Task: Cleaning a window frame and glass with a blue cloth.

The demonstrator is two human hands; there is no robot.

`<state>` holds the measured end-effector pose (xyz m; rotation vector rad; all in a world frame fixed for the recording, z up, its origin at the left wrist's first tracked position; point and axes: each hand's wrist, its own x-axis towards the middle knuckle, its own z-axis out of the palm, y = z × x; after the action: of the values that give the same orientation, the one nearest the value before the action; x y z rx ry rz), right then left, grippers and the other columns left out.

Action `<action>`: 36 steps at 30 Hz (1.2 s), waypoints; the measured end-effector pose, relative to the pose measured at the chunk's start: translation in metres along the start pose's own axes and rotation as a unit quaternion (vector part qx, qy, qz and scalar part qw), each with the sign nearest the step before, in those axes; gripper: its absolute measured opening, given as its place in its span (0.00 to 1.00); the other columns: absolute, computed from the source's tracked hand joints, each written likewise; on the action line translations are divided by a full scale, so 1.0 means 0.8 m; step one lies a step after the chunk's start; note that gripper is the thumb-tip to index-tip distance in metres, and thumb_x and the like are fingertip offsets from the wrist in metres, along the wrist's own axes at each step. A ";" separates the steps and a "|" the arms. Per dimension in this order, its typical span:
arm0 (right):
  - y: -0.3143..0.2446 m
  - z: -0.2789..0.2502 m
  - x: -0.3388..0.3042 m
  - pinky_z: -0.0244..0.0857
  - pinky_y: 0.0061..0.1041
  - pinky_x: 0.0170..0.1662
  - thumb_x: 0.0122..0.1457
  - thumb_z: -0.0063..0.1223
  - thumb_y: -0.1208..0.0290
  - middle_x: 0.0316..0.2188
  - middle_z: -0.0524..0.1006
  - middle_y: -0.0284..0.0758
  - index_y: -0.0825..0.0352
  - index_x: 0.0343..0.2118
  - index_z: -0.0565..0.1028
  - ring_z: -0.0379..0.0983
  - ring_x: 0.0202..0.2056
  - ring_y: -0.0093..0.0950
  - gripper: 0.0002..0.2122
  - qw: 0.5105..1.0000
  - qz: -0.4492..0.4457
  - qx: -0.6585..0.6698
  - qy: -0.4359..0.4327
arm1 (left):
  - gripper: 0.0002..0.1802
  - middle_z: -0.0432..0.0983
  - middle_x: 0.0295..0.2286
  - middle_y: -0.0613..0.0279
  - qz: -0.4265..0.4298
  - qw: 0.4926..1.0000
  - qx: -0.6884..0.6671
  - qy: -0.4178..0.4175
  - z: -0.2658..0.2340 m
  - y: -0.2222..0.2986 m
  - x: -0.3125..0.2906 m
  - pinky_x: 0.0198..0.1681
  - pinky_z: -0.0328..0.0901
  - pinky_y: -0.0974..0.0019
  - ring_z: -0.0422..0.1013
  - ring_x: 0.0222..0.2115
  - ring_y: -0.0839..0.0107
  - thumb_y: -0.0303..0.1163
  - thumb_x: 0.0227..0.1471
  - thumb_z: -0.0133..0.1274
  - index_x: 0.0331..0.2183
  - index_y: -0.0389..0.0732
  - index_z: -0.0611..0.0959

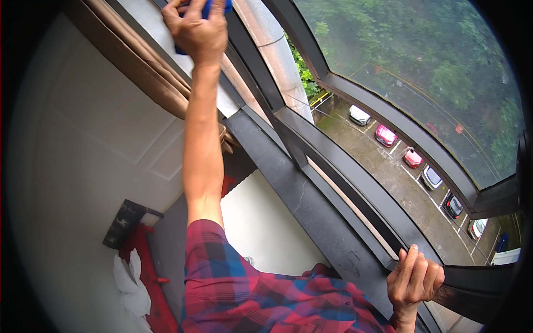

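Note:
My left arm reaches up to the top edge of the head view. There my left hand (201, 34) is closed around a flat blue thing (227, 6), mostly covered by the fingers and cut off by the picture's edge; I cannot tell whether it is a cloth or a sponge. It is held against the upper part of the dark window frame (240, 41). At the lower right my right hand (413, 279) has its fingers curled over the edge of the dark metal window frame, beside the grey sill (294, 194).
Brown curtains (139, 61) hang along the left of the window. An open window pane (411, 77) tilts outward, high above parked cars (385, 135). A pale pipe (272, 44) runs outside. Behind me are a red piece of furniture (147, 277) and a white cloth (133, 288).

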<state>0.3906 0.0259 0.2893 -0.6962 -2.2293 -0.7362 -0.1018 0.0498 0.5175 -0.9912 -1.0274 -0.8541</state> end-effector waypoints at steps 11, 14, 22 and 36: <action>0.002 -0.002 -0.003 0.63 0.31 0.40 0.64 0.54 0.70 0.23 0.76 0.37 0.73 0.32 0.81 0.71 0.23 0.29 0.11 1.000 -0.011 -0.016 0.001 | 0.11 0.64 0.34 0.57 -0.117 0.985 0.017 -0.126 -0.065 0.094 -0.255 0.33 0.64 0.62 0.64 0.32 0.61 0.35 0.41 0.72 0.30 0.46 0.88; 0.006 -0.001 -0.004 0.63 0.31 0.40 0.63 0.54 0.70 0.24 0.76 0.37 0.73 0.33 0.81 0.71 0.24 0.29 0.10 0.999 -0.024 -0.022 0.000 | 0.11 0.63 0.34 0.58 -0.083 0.981 -0.012 -0.174 -0.064 0.075 -0.243 0.31 0.63 0.63 0.63 0.30 0.64 0.34 0.38 0.73 0.28 0.46 0.89; 0.001 -0.003 -0.004 0.63 0.31 0.41 0.63 0.53 0.71 0.24 0.76 0.36 0.72 0.33 0.81 0.71 0.24 0.29 0.09 1.000 -0.014 -0.008 -0.002 | 0.13 0.64 0.33 0.59 0.047 0.997 0.061 0.029 0.016 -0.031 -0.005 0.36 0.63 0.60 0.63 0.35 0.63 0.40 0.38 0.74 0.28 0.46 0.90; 0.005 -0.010 -0.008 0.62 0.32 0.40 0.62 0.54 0.75 0.28 0.75 0.38 0.75 0.36 0.79 0.70 0.27 0.30 0.08 0.999 -0.011 0.024 -0.024 | 0.11 0.72 0.33 0.53 -0.107 0.977 -0.043 -0.180 -0.072 0.080 -0.227 0.35 0.69 0.55 0.73 0.32 0.55 0.33 0.44 0.69 0.29 0.37 0.85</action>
<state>0.4005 0.0216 0.2908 -0.6738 -2.2936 -0.6799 -0.0810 0.0358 0.3183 -1.1486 -1.4372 -0.9196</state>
